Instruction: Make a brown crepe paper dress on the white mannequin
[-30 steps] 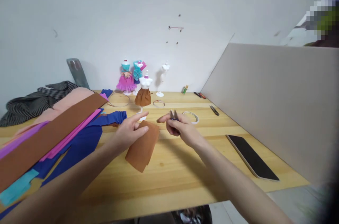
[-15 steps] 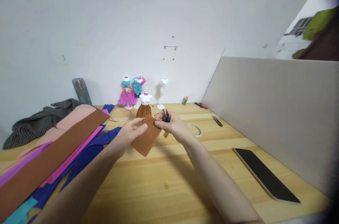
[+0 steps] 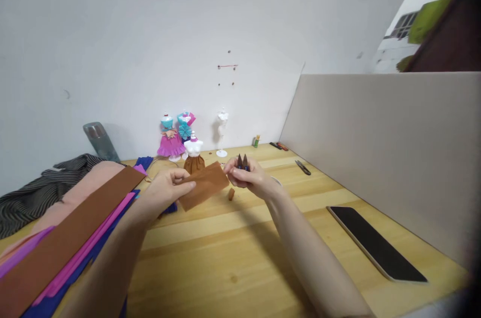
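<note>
Pale wall point(image 3: 150, 32) backs the tabletop point(image 3: 225, 253); short of its back edge, brown cloth point(image 3: 206, 186) slants lengthwise between hands, left hand point(image 3: 165, 190) pinching one end, right hand point(image 3: 250, 178), curled round snips point(image 3: 243, 165), at the other.

- Brown cloth point(image 3: 205, 187): small, plain, roughly four-sided piece, matte. Held up above the table point(image 3: 210, 268), long side slanting up to the right.
- Its left end is pinched in the left hand point(image 3: 165, 190), thumb lying over the near face; part of that end hidden by the fingers.
- Right corner meets or sits just beside the fingertips of the right hand point(image 3: 248, 178); contact unclear. Number of layers unclear.
- Snips point(image 3: 245, 162): two dark, pointed blades, tips up and slightly apart, bluish at the base. Tucked in the right hand, handles mostly hidden, blades clear of the cloth.
</note>
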`<state>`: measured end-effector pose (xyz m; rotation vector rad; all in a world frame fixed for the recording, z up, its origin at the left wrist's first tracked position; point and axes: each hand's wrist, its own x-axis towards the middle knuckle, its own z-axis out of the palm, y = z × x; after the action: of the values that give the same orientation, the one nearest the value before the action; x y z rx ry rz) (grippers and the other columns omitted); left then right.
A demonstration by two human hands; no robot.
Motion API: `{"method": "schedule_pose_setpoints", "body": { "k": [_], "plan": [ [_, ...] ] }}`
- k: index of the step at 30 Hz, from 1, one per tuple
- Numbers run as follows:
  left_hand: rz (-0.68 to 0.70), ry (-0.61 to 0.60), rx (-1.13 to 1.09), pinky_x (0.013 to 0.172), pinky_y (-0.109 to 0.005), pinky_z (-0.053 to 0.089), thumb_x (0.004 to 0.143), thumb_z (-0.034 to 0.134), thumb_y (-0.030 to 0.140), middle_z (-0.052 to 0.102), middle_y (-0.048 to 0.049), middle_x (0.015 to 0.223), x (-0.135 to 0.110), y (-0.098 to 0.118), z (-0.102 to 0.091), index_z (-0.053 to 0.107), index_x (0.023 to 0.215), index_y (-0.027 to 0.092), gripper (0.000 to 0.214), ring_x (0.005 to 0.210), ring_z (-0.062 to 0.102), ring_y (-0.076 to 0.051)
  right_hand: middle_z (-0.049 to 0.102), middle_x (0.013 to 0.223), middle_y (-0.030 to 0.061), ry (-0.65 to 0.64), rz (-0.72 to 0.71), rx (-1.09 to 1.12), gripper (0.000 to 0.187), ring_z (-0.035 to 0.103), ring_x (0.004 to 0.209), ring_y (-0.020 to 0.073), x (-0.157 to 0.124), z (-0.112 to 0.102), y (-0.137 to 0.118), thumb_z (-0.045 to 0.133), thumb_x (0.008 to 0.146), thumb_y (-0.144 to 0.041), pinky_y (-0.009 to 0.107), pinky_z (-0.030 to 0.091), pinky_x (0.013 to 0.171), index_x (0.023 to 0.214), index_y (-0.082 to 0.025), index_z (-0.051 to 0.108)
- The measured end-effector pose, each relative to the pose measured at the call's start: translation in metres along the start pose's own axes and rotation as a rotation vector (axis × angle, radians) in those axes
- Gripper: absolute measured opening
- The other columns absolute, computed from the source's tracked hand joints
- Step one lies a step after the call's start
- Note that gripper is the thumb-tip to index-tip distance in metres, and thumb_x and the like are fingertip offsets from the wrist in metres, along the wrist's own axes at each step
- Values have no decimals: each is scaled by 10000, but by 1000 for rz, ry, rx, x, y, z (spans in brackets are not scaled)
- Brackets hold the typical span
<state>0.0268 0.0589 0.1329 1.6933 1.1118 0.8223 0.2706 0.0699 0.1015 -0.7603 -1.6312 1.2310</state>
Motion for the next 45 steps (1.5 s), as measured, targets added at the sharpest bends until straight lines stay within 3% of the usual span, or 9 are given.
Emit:
{"method": "schedule_pose_setpoints", "body": {
  "k": [6,16,25,26,29,32,36,41,45],
  "plan": [
    [44,121,-83,398,-173,239,661,699,402,464,59,469,-7,4,-18,612,660,127,289,394,340,-40,628,713,0,-468,443,-947,109,561,655,132,10,-9,34,662,648,-230,223,394,579,736,-169,640],
    [78,115,-382,374,-163,209,639,745,371,503,45,466,1,-13,-21,644,664,112,280,373,317,-20,670,637,40,-524,586,-1262,115,613,599,193,15,9,70,686,573,-200,253,374,517,681,-167,708],
    [44,138,-364,376,-170,194,669,725,377,456,56,402,-1,-24,-21,576,576,128,305,352,329,-27,683,822,79,-259,156,-1277,138,617,759,189,8,31,34,513,811,-182,271,410,639,801,-180,651],
    [17,137,-352,375,-170,198,676,722,383,462,57,403,-2,-27,-19,575,589,133,302,350,339,-32,677,864,80,-223,35,-1248,159,611,817,186,5,37,27,478,846,-189,280,426,695,831,-182,636],
    [-50,96,-329,379,-175,222,682,720,397,512,45,441,-8,-34,-10,612,658,130,289,356,366,-39,660,836,99,-38,-700,-970,135,610,896,213,-5,59,12,485,843,-188,338,474,775,850,-165,618],
    [-95,36,-408,408,-182,266,671,722,371,539,27,479,-14,-38,2,628,674,122,266,396,416,-51,635,1164,121,-89,-996,-979,343,474,1242,265,-10,77,11,479,808,-147,498,359,1032,1136,-175,576],
    [-165,22,-510,413,-179,287,615,736,304,528,26,482,-22,-42,17,604,626,126,222,418,428,-54,626,1250,88,-32,-982,-1157,406,421,1307,252,-6,86,25,454,855,-78,575,192,1117,1231,-204,544],
    [-204,15,-525,373,-192,333,670,682,523,508,30,438,-29,-47,22,570,612,129,413,331,378,-48,731,928,58,154,-962,-958,266,638,967,203,-3,82,36,490,837,-57,509,351,1027,1003,-198,643],
    [-219,67,-494,362,-212,357,677,633,627,536,18,420,-32,-45,7,617,714,122,506,297,393,-69,713,796,50,351,-507,-544,164,646,772,200,-2,77,32,526,808,-160,394,491,797,852,-197,680]
  ]
}}
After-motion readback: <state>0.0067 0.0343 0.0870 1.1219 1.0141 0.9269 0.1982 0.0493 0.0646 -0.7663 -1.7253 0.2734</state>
